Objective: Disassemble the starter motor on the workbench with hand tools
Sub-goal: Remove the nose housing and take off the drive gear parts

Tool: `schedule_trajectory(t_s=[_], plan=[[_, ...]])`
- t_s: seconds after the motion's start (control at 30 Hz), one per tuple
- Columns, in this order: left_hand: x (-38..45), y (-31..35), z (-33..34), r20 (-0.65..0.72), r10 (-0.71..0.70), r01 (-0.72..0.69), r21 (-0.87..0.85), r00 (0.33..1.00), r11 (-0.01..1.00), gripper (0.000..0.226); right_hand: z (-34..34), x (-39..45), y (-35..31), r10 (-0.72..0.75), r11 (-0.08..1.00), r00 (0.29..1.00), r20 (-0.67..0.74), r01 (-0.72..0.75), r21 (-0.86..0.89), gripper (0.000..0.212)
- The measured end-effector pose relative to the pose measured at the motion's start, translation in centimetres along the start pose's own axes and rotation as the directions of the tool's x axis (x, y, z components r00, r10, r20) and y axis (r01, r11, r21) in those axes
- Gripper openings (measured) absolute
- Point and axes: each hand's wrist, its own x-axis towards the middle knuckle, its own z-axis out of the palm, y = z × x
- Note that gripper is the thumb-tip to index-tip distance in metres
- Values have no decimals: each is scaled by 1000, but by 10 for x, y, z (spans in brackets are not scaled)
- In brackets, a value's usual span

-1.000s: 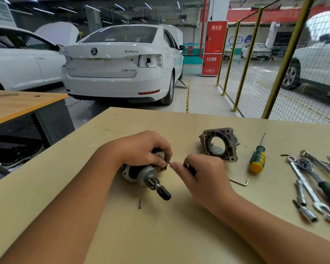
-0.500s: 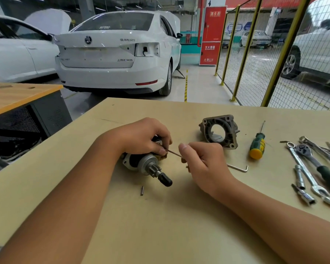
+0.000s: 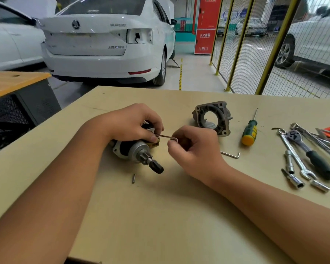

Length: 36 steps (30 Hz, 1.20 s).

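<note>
The starter motor [image 3: 136, 151] lies on its side on the beige workbench [image 3: 160, 216], its shaft with a dark tip pointing toward me. My left hand [image 3: 133, 123] clamps down on the motor body from above. My right hand [image 3: 193, 149] pinches the short bend of a thin hex key [image 3: 165, 137], whose long arm reaches left into the motor's side just under my left thumb. A detached grey end housing [image 3: 211, 117] stands behind my right hand. A small pin [image 3: 133, 178] lies loose in front of the motor.
A second hex key [image 3: 231, 154] lies right of my right hand. Further right are a green-and-yellow screwdriver [image 3: 250, 131], a ratchet [image 3: 312, 155], wrenches and sockets [image 3: 295, 181]. A white car [image 3: 107, 40] and yellow mesh fence [image 3: 242, 44] stand beyond the bench.
My right hand has drawn back to the right, so the hex key's long arm now shows between my hands. The camera has tilted down slightly. My left hand stays on the motor.
</note>
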Motion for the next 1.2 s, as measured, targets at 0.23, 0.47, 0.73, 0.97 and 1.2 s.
schedule_trajectory(t_s=[0.23,0.47,0.73,0.97,1.2], plan=[[2,-4,1,-22,0,0,5,1000,1000,20,1,1,1,-32,999,999,33,33,-29,22],[2,-4,1,-24,7,-7,25,1000,1000,16,3,3,5,20,993,1000,9,-19,-115,29],[2,-4,-1,10,12,-12,18,1000,1000,14,3,2,4,-40,970,999,25,45,-237,18],[3,-2,1,-5,13,-12,91,1000,996,10,3,1,0,44,972,997,68,-27,-232,18],[4,-3,1,-16,32,-30,90,999,995,13,1,2,-4,292,956,954,64,-291,-25,54]])
